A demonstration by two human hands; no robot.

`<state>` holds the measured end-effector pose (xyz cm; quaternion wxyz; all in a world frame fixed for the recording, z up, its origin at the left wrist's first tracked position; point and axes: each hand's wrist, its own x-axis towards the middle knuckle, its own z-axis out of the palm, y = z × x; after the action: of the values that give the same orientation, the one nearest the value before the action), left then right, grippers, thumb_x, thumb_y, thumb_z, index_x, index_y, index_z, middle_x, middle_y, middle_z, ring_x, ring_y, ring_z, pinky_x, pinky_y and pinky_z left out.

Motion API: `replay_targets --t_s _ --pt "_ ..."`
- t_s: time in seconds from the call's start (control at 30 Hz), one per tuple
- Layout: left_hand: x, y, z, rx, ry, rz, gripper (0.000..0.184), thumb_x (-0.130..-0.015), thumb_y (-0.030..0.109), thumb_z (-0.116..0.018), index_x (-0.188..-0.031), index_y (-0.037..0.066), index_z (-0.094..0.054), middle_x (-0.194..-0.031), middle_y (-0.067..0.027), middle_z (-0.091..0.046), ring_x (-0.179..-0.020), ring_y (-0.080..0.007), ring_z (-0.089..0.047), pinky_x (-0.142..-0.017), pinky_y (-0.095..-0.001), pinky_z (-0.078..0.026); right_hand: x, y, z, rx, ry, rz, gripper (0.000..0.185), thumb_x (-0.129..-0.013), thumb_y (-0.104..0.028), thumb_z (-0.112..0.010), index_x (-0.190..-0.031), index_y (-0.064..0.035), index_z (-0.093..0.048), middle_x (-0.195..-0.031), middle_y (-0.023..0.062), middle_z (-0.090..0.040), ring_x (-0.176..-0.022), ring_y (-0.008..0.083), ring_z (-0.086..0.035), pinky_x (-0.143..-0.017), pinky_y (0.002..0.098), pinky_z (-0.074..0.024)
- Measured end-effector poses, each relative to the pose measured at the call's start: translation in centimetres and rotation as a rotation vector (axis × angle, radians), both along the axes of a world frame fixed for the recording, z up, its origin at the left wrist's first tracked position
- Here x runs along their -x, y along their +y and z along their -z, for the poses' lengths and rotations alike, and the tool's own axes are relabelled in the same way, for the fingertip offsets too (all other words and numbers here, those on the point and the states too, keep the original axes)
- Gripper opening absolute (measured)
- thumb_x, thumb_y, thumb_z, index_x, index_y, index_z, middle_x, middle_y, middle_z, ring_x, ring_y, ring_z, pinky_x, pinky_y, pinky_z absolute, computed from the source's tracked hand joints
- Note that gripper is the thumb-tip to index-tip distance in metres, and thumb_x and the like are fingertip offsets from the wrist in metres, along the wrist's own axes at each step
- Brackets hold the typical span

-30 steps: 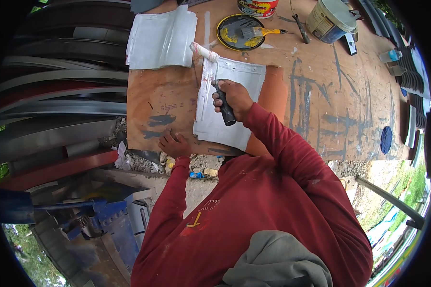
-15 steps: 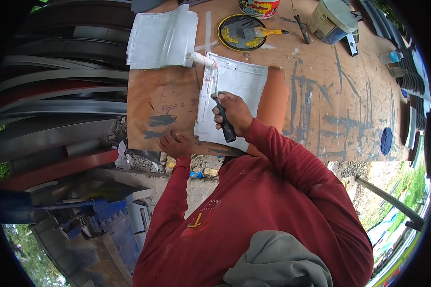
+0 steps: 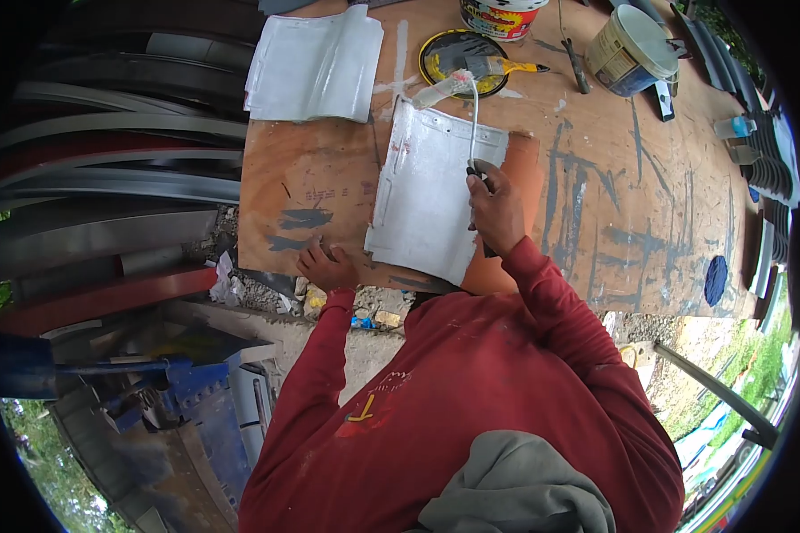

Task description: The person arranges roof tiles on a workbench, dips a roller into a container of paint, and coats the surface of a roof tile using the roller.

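Note:
My right hand [image 3: 496, 211] is closed round the dark handle of a paint roller [image 3: 444, 90], whose white sleeve is at the top edge of a curved tile. That tile [image 3: 428, 191] is coated white, with a bare orange strip [image 3: 522, 191] along its right side. Fingers spread, my left hand [image 3: 327, 265] rests on the near edge of the wooden board [image 3: 307, 169], left of the tile. Another white tile [image 3: 313, 67] lies at the upper left.
Behind the roller is a black lid [image 3: 436, 55] with a yellow-handled brush [image 3: 507, 66] on it. A paint bucket [image 3: 505, 18] and a pale bucket [image 3: 629, 53] stand at the back. Stacked curved metal sheets [image 3: 124, 133] fill the left.
The roller in my right hand has moved right, from the tile's upper left corner to its upper edge near the lid. The view has shifted slightly. My left hand stays at the board's edge.

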<state>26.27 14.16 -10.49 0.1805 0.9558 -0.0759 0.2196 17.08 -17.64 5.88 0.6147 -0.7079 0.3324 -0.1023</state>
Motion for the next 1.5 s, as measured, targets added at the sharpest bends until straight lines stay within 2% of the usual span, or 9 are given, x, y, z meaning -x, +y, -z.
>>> replay_targets --t_s 0.17,0.37,0.53,0.6,0.73,0.97,1.13,1.2,1.5 --pt "-0.1 -0.3 -0.6 0.017 -0.011 0.022 0.043 -0.088 0.027 -0.06 -0.123 0.002 -0.064 -0.117 -0.0211 -0.059 -0.11 -0.0415 -0.051 -0.1 -0.053 -0.04 -1.3 0.1 1.8 0.312 -0.002 0.026 0.027 -0.098 -0.015 -0.062 -0.119 -0.0005 -0.07 -0.091 0.0235 -0.073 -0.081 0.0345 -0.072 -0.077 0.0443 -0.0563" --pt "0.1 0.2 0.0 -0.019 0.01 0.002 0.044 -0.087 0.026 -0.06 -0.126 0.005 -0.062 -0.121 -0.0202 -0.059 -0.111 -0.0412 -0.051 -0.099 -0.0537 -0.04 -4.0 3.3 -0.7 -0.115 -0.128 0.024 0.03 -0.1 -0.013 -0.06 -0.121 0.0074 -0.066 -0.07 0.0129 -0.063 -0.048 0.0203 -0.061 -0.045 0.038 -0.0498" --pt "0.1 0.0 -0.3 0.014 -0.007 0.026 0.042 -0.088 0.024 -0.061 -0.125 0.005 -0.061 -0.119 -0.019 -0.059 -0.112 -0.041 -0.051 -0.101 -0.0528 -0.039 -1.9 1.2 -0.6 -0.262 -0.193 0.002 0.034 -0.098 -0.011 -0.065 -0.128 0.0043 -0.063 -0.071 0.0106 -0.064 -0.049 0.018 -0.061 -0.047 0.0377 -0.0508" --pt "-0.1 0.1 -0.1 0.011 -0.013 0.022 0.042 -0.088 0.024 -0.061 -0.125 0.005 -0.061 -0.12 -0.0187 -0.06 -0.112 -0.0408 -0.051 -0.101 -0.0527 -0.039 0.1 0.8 -1.1 0.252 -0.133 -0.039 0.041 -0.094 -0.01 -0.069 -0.133 -0.0006 -0.062 -0.075 0.0131 -0.068 -0.055 0.0212 -0.066 -0.055 0.0392 -0.0531" --pt "-0.1 0.2 0.1 0.024 -0.006 0.036 0.043 -0.088 0.024 -0.061 -0.126 0.005 -0.061 -0.121 -0.0189 -0.06 -0.112 -0.041 -0.051 -0.102 -0.0524 -0.039 1.8 1.5 -2.2 0.485 -0.145 -0.179 0.05 -0.09 -0.008 -0.072 -0.139 -0.0069 -0.06 -0.081 0.0193 -0.072 -0.073 0.0374 -0.073 -0.069 0.0452 -0.0558" --pt "0.0 0.4 -0.2 -0.008 0.007 0.026 0.044 -0.087 0.024 -0.062 -0.127 0.003 -0.061 -0.121 -0.0204 -0.059 -0.112 -0.0416 -0.051 -0.101 -0.0538 -0.04 -4.6 3.8 -1.4 0.287 -0.057 -0.208 0.025 -0.091 -0.012 -0.07 -0.111 0.0006 -0.062 -0.082 0.0287 -0.07 -0.08 0.0494 -0.069 -0.072 0.0516 -0.0545" --pt "-0.2 0.4 0.7 0.007 0.018 -0.007 0.043 -0.087 0.023 -0.065 -0.126 0.005 -0.062 -0.121 -0.0195 -0.06 -0.111 -0.0414 -0.052 -0.099 -0.0534 -0.041 0.2 6.8 -2.5 0.138 -0.029 -0.284 0.025 -0.09 -0.012 -0.071 -0.109 0.0017 -0.063 -0.079 0.0292 -0.068 -0.076 0.048 -0.069 -0.07 0.0515 -0.0537" --pt "0.0 0.4 0.6 0.013 -0.005 0.004 0.042 -0.087 0.023 -0.065 -0.125 0.005 -0.062 -0.12 -0.0192 -0.06 -0.111 -0.0412 -0.052 -0.099 -0.0531 -0.042 2.2 7.5 -3.5 0.197 0.05 -0.425 0.021 -0.095 -0.009 -0.068 -0.112 0.0015 -0.064 -0.073 0.0173 -0.066 -0.067 0.0302 -0.069 -0.064 0.0443 -0.053" --pt "0.2 -0.1 -0.7 0.047 -0.013 0.025 0.039 -0.088 0.022 -0.064 -0.123 0.006 -0.063 -0.121 -0.0182 -0.061 -0.113 -0.0404 -0.052 -0.102 -0.0529 -0.039 2.4 -5.4 -2.8 0.88 -0.03 -0.617 0.027 -0.092 -0.006 -0.07 -0.119 -0.0067 -0.07 -0.094 0.017 -0.069 -0.078 0.0402 -0.068 -0.071 0.0488 -0.0553"
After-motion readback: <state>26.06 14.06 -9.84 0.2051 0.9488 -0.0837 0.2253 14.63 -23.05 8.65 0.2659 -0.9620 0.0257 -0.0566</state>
